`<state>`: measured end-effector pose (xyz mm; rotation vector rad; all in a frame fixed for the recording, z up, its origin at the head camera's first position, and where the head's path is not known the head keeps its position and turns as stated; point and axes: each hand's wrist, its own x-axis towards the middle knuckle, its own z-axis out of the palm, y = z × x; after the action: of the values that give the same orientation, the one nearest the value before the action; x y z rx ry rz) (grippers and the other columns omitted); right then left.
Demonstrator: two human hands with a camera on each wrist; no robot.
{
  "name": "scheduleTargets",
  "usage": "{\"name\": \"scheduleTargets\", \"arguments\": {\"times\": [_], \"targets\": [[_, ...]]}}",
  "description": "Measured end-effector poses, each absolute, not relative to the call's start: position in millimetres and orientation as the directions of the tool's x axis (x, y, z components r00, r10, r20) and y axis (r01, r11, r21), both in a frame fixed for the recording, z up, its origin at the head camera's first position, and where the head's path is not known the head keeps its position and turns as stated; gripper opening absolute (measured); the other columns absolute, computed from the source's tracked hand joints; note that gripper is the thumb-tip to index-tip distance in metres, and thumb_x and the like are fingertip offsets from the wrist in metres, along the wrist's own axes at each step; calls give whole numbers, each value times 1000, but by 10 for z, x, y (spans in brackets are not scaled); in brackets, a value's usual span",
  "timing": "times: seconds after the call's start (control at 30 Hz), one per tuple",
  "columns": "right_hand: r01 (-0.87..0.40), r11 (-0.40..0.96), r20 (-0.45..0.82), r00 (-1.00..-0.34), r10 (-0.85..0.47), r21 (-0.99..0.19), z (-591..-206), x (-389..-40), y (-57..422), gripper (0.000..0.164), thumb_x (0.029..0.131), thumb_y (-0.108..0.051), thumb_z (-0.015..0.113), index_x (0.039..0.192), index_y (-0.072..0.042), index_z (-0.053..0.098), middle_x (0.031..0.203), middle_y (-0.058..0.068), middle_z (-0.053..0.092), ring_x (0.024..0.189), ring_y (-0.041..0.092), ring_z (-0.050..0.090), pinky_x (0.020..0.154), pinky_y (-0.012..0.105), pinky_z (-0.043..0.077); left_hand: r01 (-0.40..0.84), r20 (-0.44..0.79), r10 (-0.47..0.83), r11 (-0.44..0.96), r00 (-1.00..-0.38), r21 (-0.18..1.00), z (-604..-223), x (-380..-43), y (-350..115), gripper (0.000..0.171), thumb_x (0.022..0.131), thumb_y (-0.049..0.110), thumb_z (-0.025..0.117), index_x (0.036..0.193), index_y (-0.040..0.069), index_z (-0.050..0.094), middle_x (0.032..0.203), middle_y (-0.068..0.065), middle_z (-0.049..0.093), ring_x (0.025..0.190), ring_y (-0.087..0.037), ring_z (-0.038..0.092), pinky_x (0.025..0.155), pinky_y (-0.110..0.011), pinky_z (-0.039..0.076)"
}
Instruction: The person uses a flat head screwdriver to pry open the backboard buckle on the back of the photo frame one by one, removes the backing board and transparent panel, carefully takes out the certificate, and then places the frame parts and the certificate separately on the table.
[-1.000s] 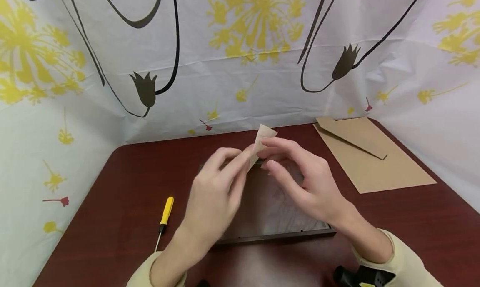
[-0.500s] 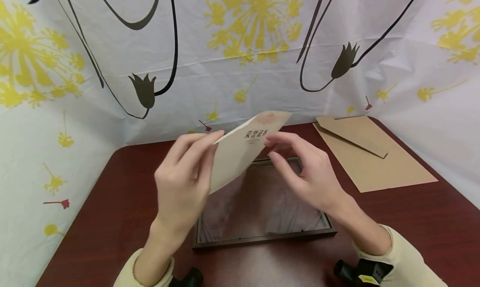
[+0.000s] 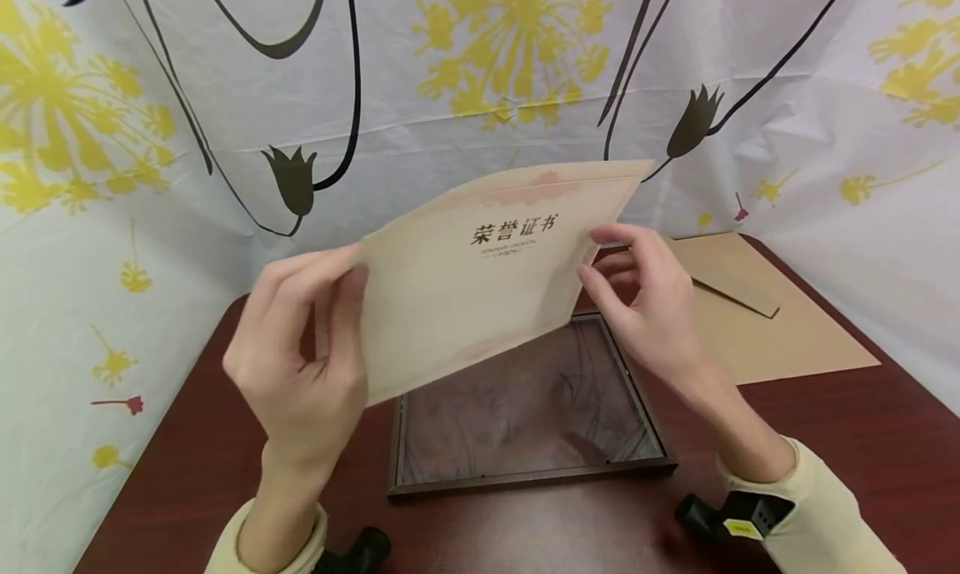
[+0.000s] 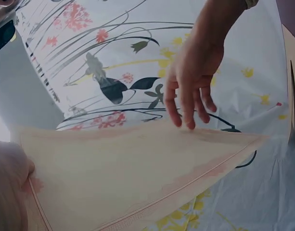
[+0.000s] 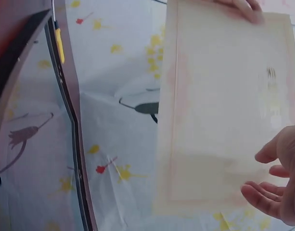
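Note:
A cream paper certificate (image 3: 450, 307) with dark Chinese characters and pink edge tinting hangs tilted in the air. My left hand (image 3: 300, 341) pinches its left edge between thumb and fingers. At the opposite edge is my right hand (image 3: 652, 299), fingers bent loosely and thumb apart. The right wrist view shows that right hand (image 5: 282, 178) with spread fingers and nothing gripped, the sheet (image 5: 219, 106) beside it. Below the paper, a dark picture frame (image 3: 532, 476) lies flat on the table with a shiny, reflective pane in it; the paper covers its upper left part.
At the right rear of the dark red table (image 3: 172, 474) lies a brown backing board (image 3: 795, 341) with a stand flap (image 3: 731, 282). A yellow-handled screwdriver (image 5: 59, 45) shows in the right wrist view. A white patterned sheet (image 3: 465, 149) encloses the back and sides.
My left hand has drawn left and nearer with the certificate, which has turned from edge-on to showing its printed face. My right hand has shifted slightly right and up, and more of the frame shows.

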<state>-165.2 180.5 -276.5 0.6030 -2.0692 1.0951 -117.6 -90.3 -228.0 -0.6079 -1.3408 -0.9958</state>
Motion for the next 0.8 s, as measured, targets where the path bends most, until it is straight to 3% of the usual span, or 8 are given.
{"name": "scheduleTargets", "arguments": {"times": [0.2,0.4,0.6,0.8], "targets": [[-584,510,662,-749,-38,-632,-2773,-1776,1940,50,94,-5,70,139,-2,49,125,10,60,86,4,62,74,14,48,885,946,-320,423,-53,193,-2269,-1213,-1009,10,88,3,76,88,-6,74,81,-20,68,68,-26,56,66,-23,42],[-544,409,576,-816,-53,-733,-2782,-1867,2045,55,99,-9,65,148,-14,43,117,7,63,77,11,65,62,20,52,914,928,-358,331,-107,233,-2261,-1237,-1072,18,89,3,76,88,-14,68,74,-23,59,61,-14,50,59,-18,40],[-529,322,513,-847,-141,-785,-2832,-1986,2173,16,101,-9,62,111,2,64,76,8,62,60,18,55,56,24,48,906,924,-347,318,-164,280,-2267,-1289,-1120,26,92,9,75,90,-15,65,72,-22,55,58,-11,50,55,-15,40],[-527,256,487,-849,-204,-811,-2878,-2036,2283,10,100,-6,62,97,4,64,66,11,55,57,19,51,50,27,43,866,905,-317,319,-285,385,-2273,-1273,-1155,24,95,6,70,99,-17,64,75,-16,55,58,-10,50,56,-16,45]]}}
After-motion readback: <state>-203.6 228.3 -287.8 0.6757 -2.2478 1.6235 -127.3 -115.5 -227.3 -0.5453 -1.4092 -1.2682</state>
